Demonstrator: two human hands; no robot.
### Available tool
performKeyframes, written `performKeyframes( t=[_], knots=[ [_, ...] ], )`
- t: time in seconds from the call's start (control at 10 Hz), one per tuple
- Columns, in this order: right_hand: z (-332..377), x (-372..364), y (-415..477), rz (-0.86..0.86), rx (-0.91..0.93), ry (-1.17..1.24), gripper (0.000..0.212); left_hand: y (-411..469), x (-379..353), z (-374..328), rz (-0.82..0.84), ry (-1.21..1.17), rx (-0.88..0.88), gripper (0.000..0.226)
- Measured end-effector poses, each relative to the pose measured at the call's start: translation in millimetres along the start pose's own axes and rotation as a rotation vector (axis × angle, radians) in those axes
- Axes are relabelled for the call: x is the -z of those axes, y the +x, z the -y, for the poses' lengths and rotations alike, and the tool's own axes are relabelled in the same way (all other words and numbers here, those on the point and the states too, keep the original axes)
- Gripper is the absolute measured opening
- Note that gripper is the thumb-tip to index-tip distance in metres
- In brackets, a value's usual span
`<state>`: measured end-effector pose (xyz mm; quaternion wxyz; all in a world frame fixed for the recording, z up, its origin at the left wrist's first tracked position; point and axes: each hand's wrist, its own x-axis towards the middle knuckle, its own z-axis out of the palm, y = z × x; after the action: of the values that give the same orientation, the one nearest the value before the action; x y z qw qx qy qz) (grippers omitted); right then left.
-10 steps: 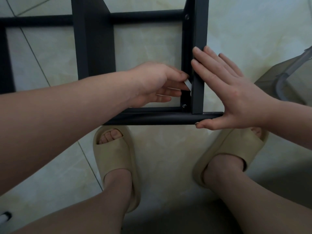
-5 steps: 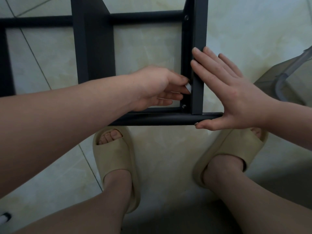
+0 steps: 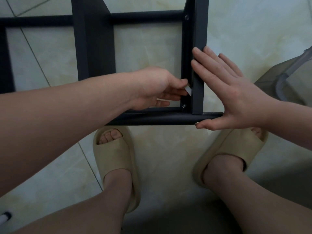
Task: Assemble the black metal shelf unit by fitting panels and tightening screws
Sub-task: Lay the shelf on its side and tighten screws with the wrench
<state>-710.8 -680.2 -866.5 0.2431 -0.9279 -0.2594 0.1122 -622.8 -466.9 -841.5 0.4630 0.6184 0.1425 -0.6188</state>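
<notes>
Head view, left hand [image 3: 152, 88] — pinching white tab [image 3: 238, 90]

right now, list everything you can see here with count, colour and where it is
shelf frame: one, black, upper half of view
screws: two visible, silvery, inner face of the frame's right upright
white piece: one, white, against that upright; unclear what it is
plastic container: one, grey translucent, right edge
small object: one, white and black, bottom-left corner
floor tiles: cream, under everything
slippers: two, beige, on the feet below the frame
left hand: one, pinches the white piece
right hand: one, flat against the upright, thumb under the bottom bar
</notes>
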Motion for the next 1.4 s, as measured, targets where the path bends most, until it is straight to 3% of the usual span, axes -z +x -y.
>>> performKeyframes(
  t=[0.4,1.4],
  knots=[
    [1,1,0,0.005,-0.001,-0.004,0.115,1,10,3,0.025,0.104,-0.032,0.01],
    [2,1,0,0.005,0.0,-0.005,0.115,-11,22,6,0.142,0.641,-0.169,0.006]
  ],
)
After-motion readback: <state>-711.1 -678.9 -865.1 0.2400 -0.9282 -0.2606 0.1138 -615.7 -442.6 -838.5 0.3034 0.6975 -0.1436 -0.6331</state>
